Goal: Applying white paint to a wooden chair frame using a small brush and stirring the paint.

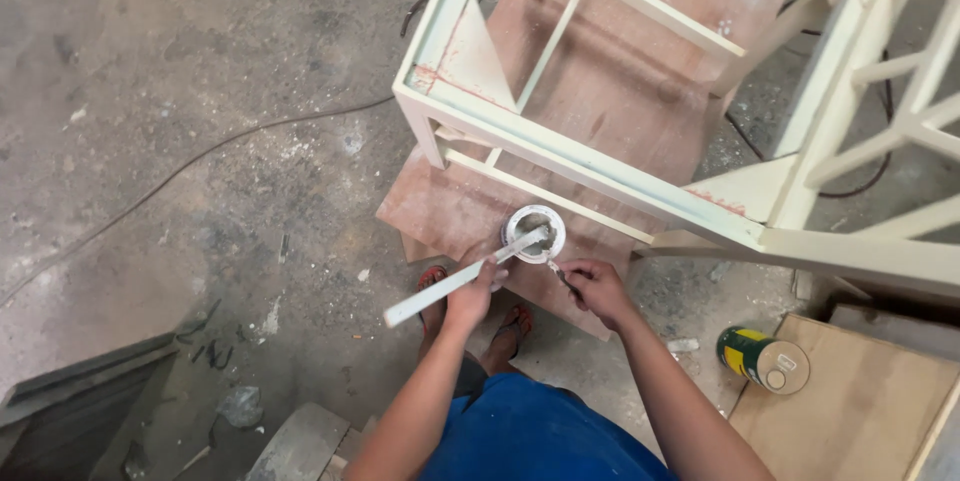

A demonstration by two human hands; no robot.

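Note:
My left hand grips a long flat white stick whose far end rests across the rim of a small round white tin. The tin stands on a brown plywood board on the floor and holds greyish paste. My right hand is closed on a small thin tool that points toward the tin's near edge. Both forearms reach forward from my blue clothing, and my sandalled feet show below the hands.
A cream-painted wooden table frame stands over the board just beyond the tin. A second cream frame is at the right. A green and yellow can lies on its side near wooden panels. Cables run across the dusty concrete floor.

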